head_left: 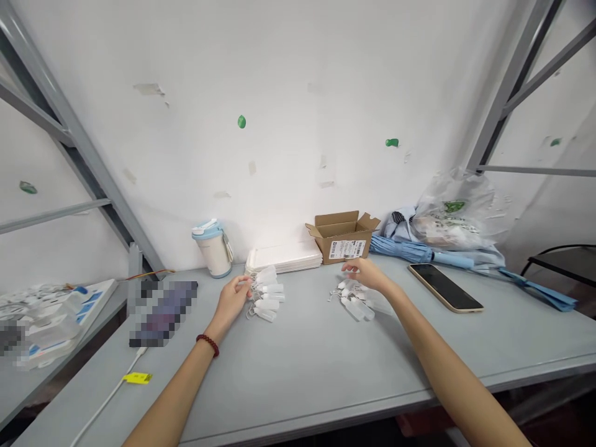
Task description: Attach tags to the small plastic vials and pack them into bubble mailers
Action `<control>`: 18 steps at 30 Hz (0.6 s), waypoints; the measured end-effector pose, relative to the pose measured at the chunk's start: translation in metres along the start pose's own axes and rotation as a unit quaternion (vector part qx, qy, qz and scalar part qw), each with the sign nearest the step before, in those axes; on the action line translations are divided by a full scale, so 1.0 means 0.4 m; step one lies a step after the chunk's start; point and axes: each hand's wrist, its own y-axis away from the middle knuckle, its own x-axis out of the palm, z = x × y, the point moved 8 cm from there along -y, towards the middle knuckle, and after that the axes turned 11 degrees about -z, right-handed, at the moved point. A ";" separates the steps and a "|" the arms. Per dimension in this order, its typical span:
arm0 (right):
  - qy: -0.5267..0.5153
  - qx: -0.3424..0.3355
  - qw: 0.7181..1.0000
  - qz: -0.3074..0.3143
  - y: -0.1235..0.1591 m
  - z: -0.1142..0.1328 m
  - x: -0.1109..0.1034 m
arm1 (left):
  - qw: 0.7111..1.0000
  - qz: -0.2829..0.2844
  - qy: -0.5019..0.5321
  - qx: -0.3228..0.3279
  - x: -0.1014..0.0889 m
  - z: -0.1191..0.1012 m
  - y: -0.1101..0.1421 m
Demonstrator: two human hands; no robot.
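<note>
My left hand (pixel 234 298) is at the left edge of a small pile of translucent white plastic tags with string loops (pixel 267 304), its fingers curled together at the loops. Whether it grips one of them is hidden. My right hand (pixel 365 273) hovers just over a second pile of the same tags (pixel 356 307), fingers loosely bent and apart, with nothing visible in them. In both piles the tags lie overlapping, with loops pointing left.
Behind the piles stand an open cardboard box (pixel 342 239) and a stack of flat white packets (pixel 288 256). A lidded cup (pixel 213 248) is back left. At right lie a phone (pixel 446 287), a folded blue umbrella (pixel 405 248) and a plastic bag (pixel 456 217). A white cable (pixel 105 400) runs front left.
</note>
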 end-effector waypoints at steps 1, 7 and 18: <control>-0.008 0.001 1.000 0.010 0.001 0.001 0.006 | 1.000 0.000 -0.010 0.012 -0.001 -0.007 0.002; -0.084 0.036 0.992 0.084 0.011 -0.007 0.043 | 0.990 -0.016 -0.097 0.102 -0.014 -0.076 0.026; -0.058 0.040 0.993 0.091 0.019 0.016 0.075 | 0.936 0.054 -0.209 0.277 0.046 -0.157 0.116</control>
